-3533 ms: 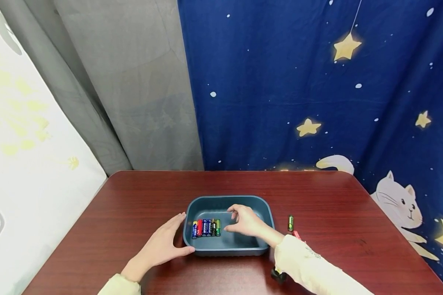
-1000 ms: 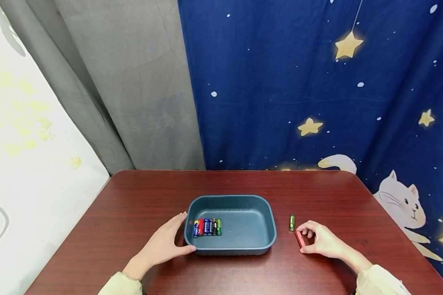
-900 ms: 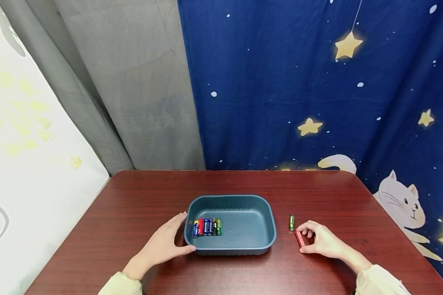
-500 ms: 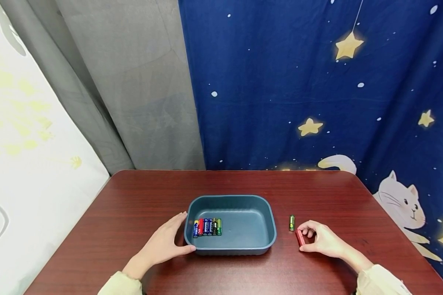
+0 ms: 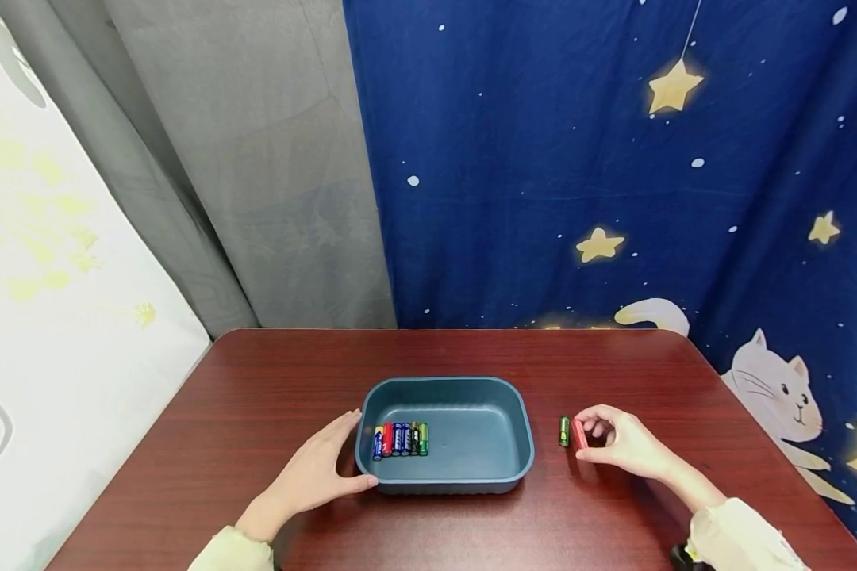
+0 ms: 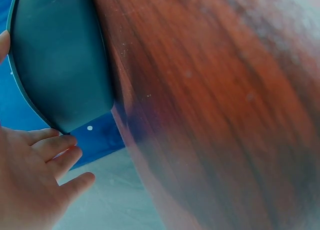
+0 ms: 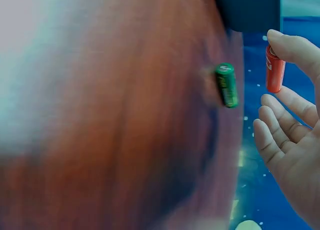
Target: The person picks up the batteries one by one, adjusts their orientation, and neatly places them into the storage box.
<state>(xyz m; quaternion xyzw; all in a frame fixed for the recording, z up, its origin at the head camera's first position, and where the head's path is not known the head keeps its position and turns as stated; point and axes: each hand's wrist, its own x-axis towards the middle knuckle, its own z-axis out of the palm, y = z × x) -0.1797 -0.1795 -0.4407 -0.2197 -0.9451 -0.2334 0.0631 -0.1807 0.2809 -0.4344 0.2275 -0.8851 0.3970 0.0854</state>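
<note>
A dark teal plastic bin (image 5: 478,440) stands on the table. Along its left side lies a row of several batteries (image 5: 401,438), coloured blue, red, dark and green. My left hand (image 5: 310,468) rests against the bin's left end, fingers and thumb spread and fairly straight; the left wrist view shows the fingers touching the rim. Right of the bin, my right hand (image 5: 628,444) pinches a red battery (image 7: 274,73) endwise between thumb and a finger, the other fingers loosely bent. A green battery (image 5: 564,431) lies on the table just left of the red one.
The reddish-brown wooden table (image 5: 293,365) extends around the bin on all sides. Behind it hang a grey curtain (image 5: 257,159) and a blue star-patterned curtain (image 5: 507,159). A white patterned cloth (image 5: 57,317) hangs at the left.
My right hand left the bin, took hold of the red battery on the table, and has just shifted it slightly away from me, beside the green one. The left hand stays at the bin.
</note>
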